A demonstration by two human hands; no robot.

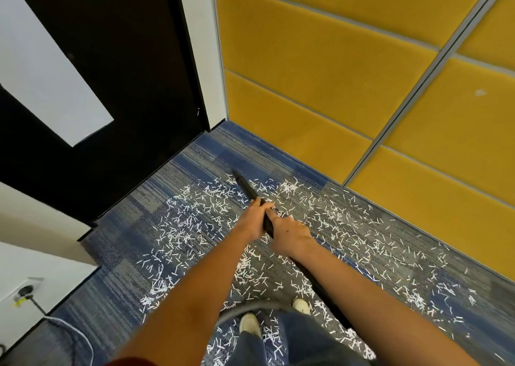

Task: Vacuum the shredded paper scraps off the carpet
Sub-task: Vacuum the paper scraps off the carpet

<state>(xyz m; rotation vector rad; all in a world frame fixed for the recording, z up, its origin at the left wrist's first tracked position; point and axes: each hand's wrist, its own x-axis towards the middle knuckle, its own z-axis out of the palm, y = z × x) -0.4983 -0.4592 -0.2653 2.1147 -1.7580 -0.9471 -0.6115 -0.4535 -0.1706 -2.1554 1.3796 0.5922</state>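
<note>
Denim trouser legs (292,337) and two pale shoes (249,324) stand at the near edge of the carpet (200,153), with a grey ribbed hose (239,308) curving just in front of the toes. Both bare forearms reach forward over them. The left hand (250,220) has its fingers curled round a slim black vacuum wand (246,187), and the right hand (289,233) grips the same tube just behind it, the two hands nearly touching. The wand is a straight, matt tube that narrows to a slanted, flattened tip, which lies towards the far corner of the carpet among the paper scraps (192,212).

The scraps are short, thin white slivers, strewn thickly over the middle of the carpet and along its right edge; the far corner has none. The carpet is low-pile, streaked in blue and grey blocks. Padded mustard-yellow fabric panels (320,59) with grey metal seams border it on the right, and a smooth black door (125,59) stands on the left. A wall socket (26,289) with a plugged-in cable sits low on the white wall at the near left.
</note>
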